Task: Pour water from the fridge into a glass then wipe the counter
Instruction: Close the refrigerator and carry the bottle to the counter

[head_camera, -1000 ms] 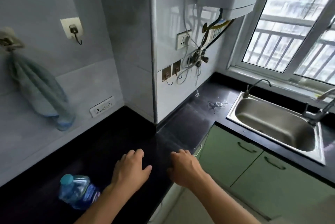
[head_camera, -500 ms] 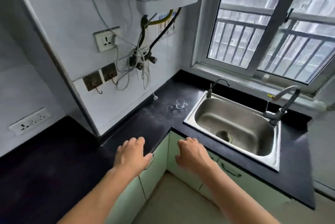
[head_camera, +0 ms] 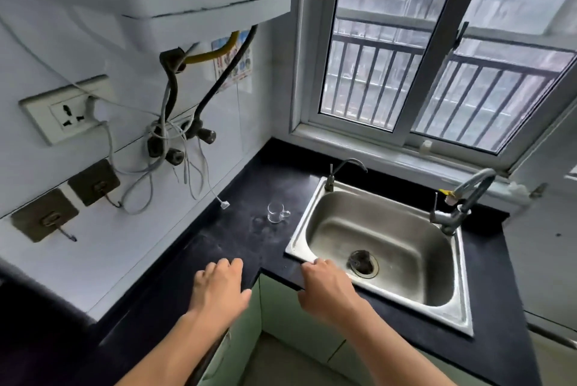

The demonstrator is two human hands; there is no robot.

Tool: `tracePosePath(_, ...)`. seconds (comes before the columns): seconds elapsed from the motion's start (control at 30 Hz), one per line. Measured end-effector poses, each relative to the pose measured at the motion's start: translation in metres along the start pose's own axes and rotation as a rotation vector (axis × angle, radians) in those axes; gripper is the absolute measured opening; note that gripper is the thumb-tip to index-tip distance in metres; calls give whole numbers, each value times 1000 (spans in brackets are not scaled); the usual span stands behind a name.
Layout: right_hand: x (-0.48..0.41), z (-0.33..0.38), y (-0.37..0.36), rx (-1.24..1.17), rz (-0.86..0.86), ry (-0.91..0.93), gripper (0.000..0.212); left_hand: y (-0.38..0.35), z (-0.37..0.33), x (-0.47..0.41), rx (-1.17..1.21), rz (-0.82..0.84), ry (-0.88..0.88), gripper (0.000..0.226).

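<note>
The glass point(head_camera: 276, 213) is a small clear cup with a little loop handle. It stands upright on the black counter point(head_camera: 218, 248) in the corner stretch, just beside the left rim of the steel sink point(head_camera: 299, 239), with its handle turned toward the sink. It looks empty, though with clear glass on a dark top I would not swear to it. Pale rings and smudges point(head_camera: 260, 224) mark the counter right in front of it. Both hands are well short of it and hold nothing. The left hand point(head_camera: 220, 288) is palm down with its fingers loosely together over the counter's inner corner. The right hand point(head_camera: 327, 288) has relaxed, slightly bent fingers at the near corner of the sink, and I cannot tell whether either hand actually touches the surface. I would judge the cup light, stiff, slick-walled and easy to chip on that hard top or against the steel rim. It is also light enough to skid or tip if a stream hits it off-centre. The handle is the sure place to take it, pinched with thumb and a finger. Otherwise a gentle wrap low around the body would steady it while pouring. No bottle or cloth is in sight from here.
</note>
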State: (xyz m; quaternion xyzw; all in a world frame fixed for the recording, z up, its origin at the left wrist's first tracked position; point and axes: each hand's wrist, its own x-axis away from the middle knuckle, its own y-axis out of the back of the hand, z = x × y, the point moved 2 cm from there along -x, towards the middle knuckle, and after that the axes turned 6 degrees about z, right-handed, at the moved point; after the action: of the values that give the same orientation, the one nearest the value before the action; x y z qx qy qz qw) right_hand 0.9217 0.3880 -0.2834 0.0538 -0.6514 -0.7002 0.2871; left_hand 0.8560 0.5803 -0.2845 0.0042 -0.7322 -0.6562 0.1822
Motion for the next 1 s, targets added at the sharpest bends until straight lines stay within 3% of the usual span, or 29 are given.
tracePosePath(0.37, -91, -38, -3, -78, 66, 21, 18, 0, 0, -95, -60, 53, 4, 39)
tracePosePath(0.63, -195, -74, -22, -104, 135, 76, 17, -13, -4, -137, -71, 108, 139, 40)
tracePosePath(1.0, -306, -97, -45, -387, 185, 89, 18, -30, -14, -144, 107, 167, 338, 41)
